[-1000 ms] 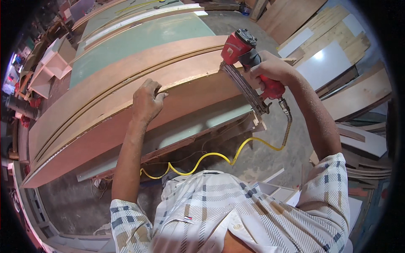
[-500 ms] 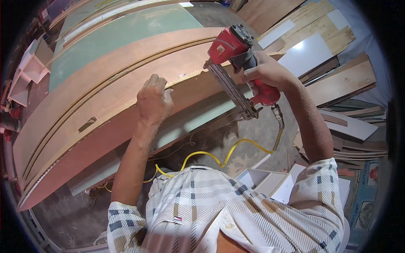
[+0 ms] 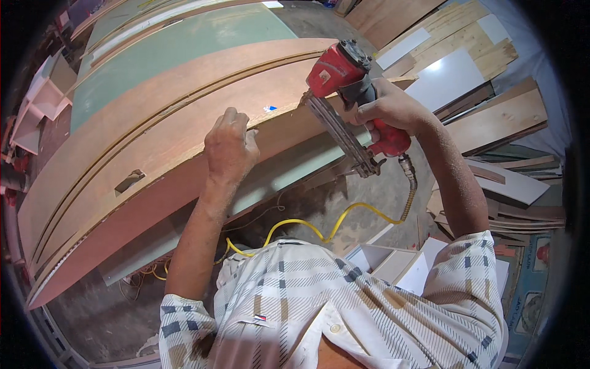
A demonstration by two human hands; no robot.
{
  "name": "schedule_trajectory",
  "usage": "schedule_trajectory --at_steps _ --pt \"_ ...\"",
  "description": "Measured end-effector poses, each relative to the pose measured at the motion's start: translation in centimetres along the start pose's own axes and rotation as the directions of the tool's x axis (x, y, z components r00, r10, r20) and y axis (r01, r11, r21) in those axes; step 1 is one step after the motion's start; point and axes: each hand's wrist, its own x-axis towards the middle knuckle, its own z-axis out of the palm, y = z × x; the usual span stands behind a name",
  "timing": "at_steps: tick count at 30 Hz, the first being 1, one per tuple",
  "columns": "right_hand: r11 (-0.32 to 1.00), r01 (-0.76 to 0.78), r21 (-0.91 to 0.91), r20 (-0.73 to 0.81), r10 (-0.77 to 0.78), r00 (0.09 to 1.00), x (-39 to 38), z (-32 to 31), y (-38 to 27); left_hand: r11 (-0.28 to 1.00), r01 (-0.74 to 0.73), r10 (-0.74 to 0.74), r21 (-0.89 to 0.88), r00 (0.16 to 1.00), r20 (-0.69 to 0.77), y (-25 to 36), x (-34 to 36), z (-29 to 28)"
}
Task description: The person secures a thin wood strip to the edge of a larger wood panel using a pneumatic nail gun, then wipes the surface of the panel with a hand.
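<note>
My right hand [image 3: 393,109] is wrapped round the dark grip of a red pneumatic nail gun [image 3: 337,69]. The gun's nose meets the upper edge of a large curved wooden panel [image 3: 227,89], and its magazine slants down toward me. My left hand [image 3: 230,145] grips the same panel's near edge, left of the gun, fingers curled over the top; part of the fingers is hidden. A thin wooden strip lies along this edge. From the gun's base a metal fitting leads to a yellow air hose [image 3: 335,227].
Beneath the curved panel lies a pale green board [image 3: 279,169]; another green sheet [image 3: 203,46] lies beyond it. Wood offcuts and white boards [image 3: 452,77] are stacked at the right. White box-like pieces [image 3: 393,264] stand near my right elbow. Pinkish shelving [image 3: 46,111] is at the far left.
My left hand has shifted slightly right along the panel edge. The nail gun and right hand have moved slightly right and down. A small blue-and-white spot on the panel now shows more plainly.
</note>
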Motion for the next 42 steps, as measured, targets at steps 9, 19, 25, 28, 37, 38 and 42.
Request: schedule_trajectory --at_steps 9,19,25,28,37,38,42 --pt "0.995 -0.008 -0.104 0.005 0.009 1.000 0.2 0.0 0.1 1.000 -0.015 0.015 0.016 1.000 0.001 0.0 -0.5 0.7" --pt "0.989 0.014 -0.146 0.036 -0.009 0.999 1.1 0.1 0.7 0.999 -0.027 0.027 0.017 0.999 0.018 -0.4 -0.7 0.1" --pt "0.999 0.030 -0.026 0.054 -0.029 0.998 0.0 0.0 0.0 0.999 -0.039 0.037 0.015 0.991 0.129 -2.7 -2.0 -4.7" --pt "0.999 0.018 -0.031 0.037 -0.016 0.999 -0.2 -0.1 0.1 0.996 0.075 -0.080 0.042 0.985 0.154 -3.9 -3.2 -7.7" --pt "1.000 0.023 -0.019 0.001 -0.023 1.000 -0.5 0.1 -0.5 0.994 0.107 -0.110 0.033 0.988 0.110 -3.0 -3.2 -7.6" --pt "0.998 0.059 -0.005 -0.004 -0.059 0.998 -0.8 0.3 -0.7 0.995 0.097 -0.100 0.035 0.991 0.094 -2.9 -3.2 -7.4" --pt "1.000 0.016 0.005 0.054 -0.016 0.998 -2.0 0.8 -2.7 0.996 0.079 -0.082 0.048 0.995 0.065 -2.0 -2.8 -7.1"
